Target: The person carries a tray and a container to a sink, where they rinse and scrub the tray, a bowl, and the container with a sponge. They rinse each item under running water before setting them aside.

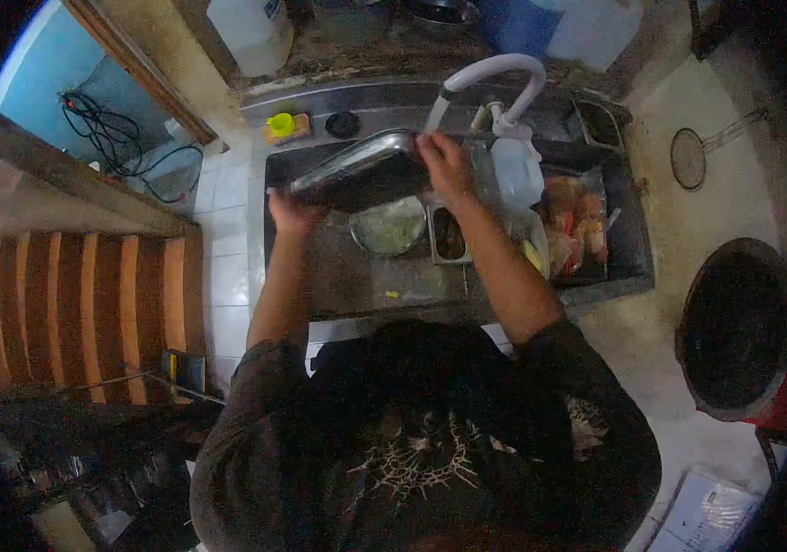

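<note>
Both hands hold a rectangular metal pan (356, 166), tilted over the sink (329, 276). My left hand (294, 213) grips its left end, and my right hand (447, 164) has the right end near the white curved faucet (504, 63). The far rim of the pan is shiny; the side toward me is dark. Below it in the basin lie a round bowl (389, 228) with something pale in it and a small metal container (449, 236) with brown contents. A small yellow piece (392, 294) rests on the basin floor.
Right of the hands are a white plastic jug (517, 172) and bagged reddish items (574, 225) in the sink. A yellow object (280, 125) and a black round object (343, 124) sit on the back ledge. A large dark bin (741, 327) stands right, wooden steps (90, 313) left.
</note>
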The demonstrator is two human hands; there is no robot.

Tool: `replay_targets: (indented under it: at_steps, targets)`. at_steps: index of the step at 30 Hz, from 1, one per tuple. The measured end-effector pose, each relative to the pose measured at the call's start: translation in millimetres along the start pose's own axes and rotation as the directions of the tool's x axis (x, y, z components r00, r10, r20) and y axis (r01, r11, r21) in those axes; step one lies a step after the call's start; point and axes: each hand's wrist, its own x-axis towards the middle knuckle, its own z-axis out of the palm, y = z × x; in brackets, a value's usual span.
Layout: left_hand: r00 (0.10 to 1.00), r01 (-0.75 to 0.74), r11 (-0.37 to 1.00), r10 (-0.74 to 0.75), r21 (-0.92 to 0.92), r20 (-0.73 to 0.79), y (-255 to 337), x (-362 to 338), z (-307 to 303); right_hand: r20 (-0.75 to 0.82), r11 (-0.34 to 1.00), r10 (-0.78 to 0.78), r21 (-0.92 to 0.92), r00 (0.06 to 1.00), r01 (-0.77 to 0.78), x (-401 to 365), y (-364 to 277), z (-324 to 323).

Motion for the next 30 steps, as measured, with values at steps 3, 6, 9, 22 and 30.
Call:
replay_targets:
  at_steps: [3, 6, 9, 22, 30]
  targets:
    - [0.968, 0.240, 0.966, -0.246, 0.098, 0.056, 25, 1, -31, 0.106, 0.985, -0.173, 0.014, 0.979, 0.172, 10, 5, 14]
    - [0.958, 0.285, 0.952, -0.287, 0.110, 0.004, 33, -17, -30, 0.125, 0.963, -0.268, 0.029, 0.955, 0.266, 9, 25, 9]
    - [0.947, 0.310, 0.927, -0.283, 0.211, -0.152, 38, -40, -42, 0.138, 0.900, -0.075, 0.435, 0.988, 0.007, -18, 50, -9]
    - [0.685, -0.292, -0.219, 0.632, 0.931, 0.364, 40, -111, -6, -0.191, 0.537, 0.248, 0.843, 0.950, 0.029, -4, 127, -158]
    - [0.499, -0.211, -0.647, 0.573, 0.732, 0.650, 42, -208, 123, -0.265, 0.864, 0.245, 0.497, 0.932, -0.085, 20, 81, -155]
